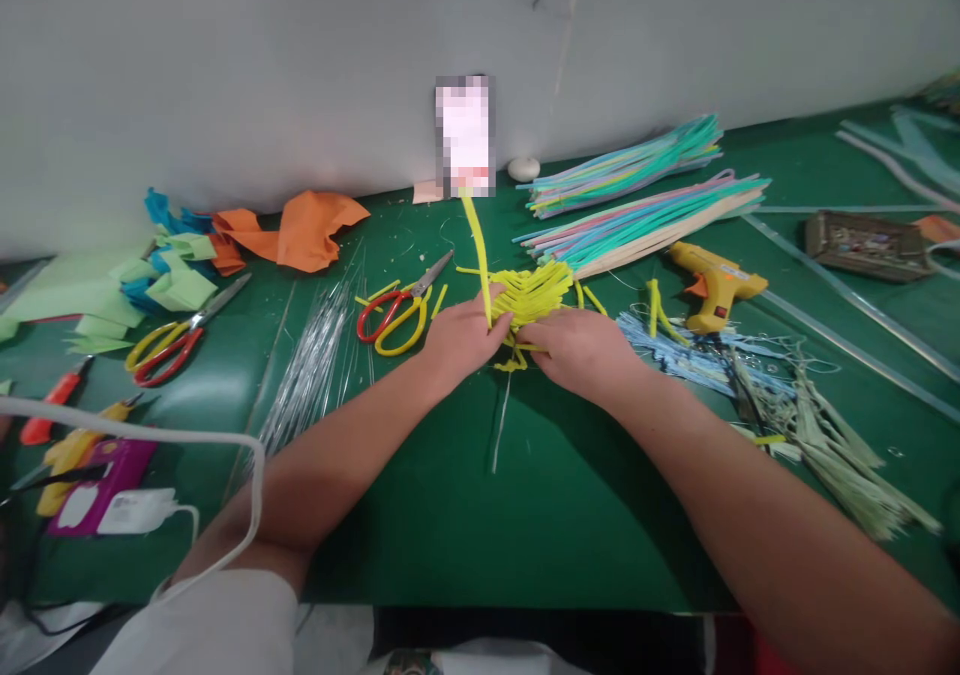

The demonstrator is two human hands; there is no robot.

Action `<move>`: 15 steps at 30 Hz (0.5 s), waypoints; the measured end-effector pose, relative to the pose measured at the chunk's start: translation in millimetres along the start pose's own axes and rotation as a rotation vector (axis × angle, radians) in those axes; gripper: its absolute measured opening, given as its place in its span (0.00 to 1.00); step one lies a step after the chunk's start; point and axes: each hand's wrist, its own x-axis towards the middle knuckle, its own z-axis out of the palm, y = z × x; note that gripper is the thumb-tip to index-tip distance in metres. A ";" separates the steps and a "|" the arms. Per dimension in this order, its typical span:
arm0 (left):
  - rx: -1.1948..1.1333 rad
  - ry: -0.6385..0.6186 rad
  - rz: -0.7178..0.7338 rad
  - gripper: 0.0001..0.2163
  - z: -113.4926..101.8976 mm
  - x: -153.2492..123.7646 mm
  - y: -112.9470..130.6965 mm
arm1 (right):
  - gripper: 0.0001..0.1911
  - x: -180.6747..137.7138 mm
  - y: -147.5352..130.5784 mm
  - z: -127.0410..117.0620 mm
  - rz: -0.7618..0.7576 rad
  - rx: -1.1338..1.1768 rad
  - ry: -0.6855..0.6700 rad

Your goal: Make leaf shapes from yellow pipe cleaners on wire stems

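Note:
Between my hands is a bundle of yellow pipe cleaners (531, 293), bent side by side into a leaf-like fan. My left hand (466, 333) is closed at its left side, and one long yellow strand (475, 240) stands up from the thumb and fingers. My right hand (581, 350) pinches the lower right of the bundle, its fingertips partly hidden. Below them a thin pale wire (502, 425) hangs down toward the table. Just left of my left hand lie scissors (405, 307) with red and yellow handles, among short yellow pieces.
On the green table (465, 535) lie coloured pipe cleaner bundles (645, 220), a yellow glue gun (712, 285), loose metal wires (311, 355), a second pair of scissors (184, 335) and orange paper (319, 230). A white cable (259, 475) crosses my left arm. A blurred phone (465, 135) leans on the wall.

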 end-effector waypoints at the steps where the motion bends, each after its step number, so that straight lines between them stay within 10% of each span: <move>1: 0.011 -0.003 0.001 0.19 0.1 -0.1 0.2 | 0.14 -0.1 -0.1 0.7 0.045 0.004 -0.007; 15: 0.000 0.023 0.054 0.21 0.2 -2.0 0.9 | 0.09 -0.4 21.7 9.2 0.407 0.985 0.047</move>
